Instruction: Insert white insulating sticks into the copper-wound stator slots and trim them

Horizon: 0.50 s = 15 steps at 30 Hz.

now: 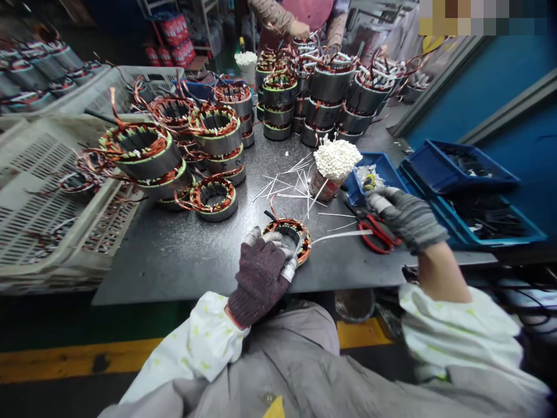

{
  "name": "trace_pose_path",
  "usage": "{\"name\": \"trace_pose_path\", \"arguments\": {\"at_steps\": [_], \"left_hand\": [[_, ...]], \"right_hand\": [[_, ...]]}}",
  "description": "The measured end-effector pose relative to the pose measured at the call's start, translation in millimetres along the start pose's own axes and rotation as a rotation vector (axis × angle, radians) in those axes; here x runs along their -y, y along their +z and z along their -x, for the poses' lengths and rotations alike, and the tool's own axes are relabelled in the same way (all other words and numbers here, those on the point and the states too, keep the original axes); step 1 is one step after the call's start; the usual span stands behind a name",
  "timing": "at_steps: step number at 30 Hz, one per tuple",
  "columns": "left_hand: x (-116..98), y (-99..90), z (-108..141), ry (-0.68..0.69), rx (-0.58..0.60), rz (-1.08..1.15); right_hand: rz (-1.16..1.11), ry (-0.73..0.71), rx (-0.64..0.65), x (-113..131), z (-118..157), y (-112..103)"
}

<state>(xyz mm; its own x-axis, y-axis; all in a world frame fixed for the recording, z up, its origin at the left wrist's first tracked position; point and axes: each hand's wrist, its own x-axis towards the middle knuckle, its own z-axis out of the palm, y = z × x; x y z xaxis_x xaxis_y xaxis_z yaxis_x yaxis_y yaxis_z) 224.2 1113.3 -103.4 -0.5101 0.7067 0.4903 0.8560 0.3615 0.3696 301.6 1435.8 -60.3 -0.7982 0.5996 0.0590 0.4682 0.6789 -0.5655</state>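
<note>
My left hand (263, 273), in a dark glove with taped fingertips, grips the near left side of a low stator ring (306, 232) with copper windings, lying on the metal table. A white tie cord (342, 235) runs from the ring to the right and ends over red-handled scissors (378, 232). Above the scissors is my right hand (402, 217), in a grey glove, slightly blurred, its fingers curled together. A small yellow item (369, 181) shows by its fingertips; whether they hold it or anything else is hidden.
Loose white cords (278, 188) lie by a can of white cotton-like sticks (335, 165). Stacked stators (217, 136) stand left and behind. Blue bins (491, 215) sit right, a plastic crate (39, 203) left. A co-worker's hand (300, 29) is across the table.
</note>
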Motion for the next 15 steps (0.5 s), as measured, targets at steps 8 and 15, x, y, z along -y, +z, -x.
{"name": "trace_pose_path", "arguments": {"at_steps": [8,15], "left_hand": [[17.5,-7.4,-6.8,-0.012,0.097,0.022],[3.9,-36.1,10.0,-0.027,-0.150,-0.136]], "right_hand": [[0.567,0.058,0.340,-66.8,-35.7,21.2],[0.010,-0.002,0.150,-85.0,29.1,9.2]]}}
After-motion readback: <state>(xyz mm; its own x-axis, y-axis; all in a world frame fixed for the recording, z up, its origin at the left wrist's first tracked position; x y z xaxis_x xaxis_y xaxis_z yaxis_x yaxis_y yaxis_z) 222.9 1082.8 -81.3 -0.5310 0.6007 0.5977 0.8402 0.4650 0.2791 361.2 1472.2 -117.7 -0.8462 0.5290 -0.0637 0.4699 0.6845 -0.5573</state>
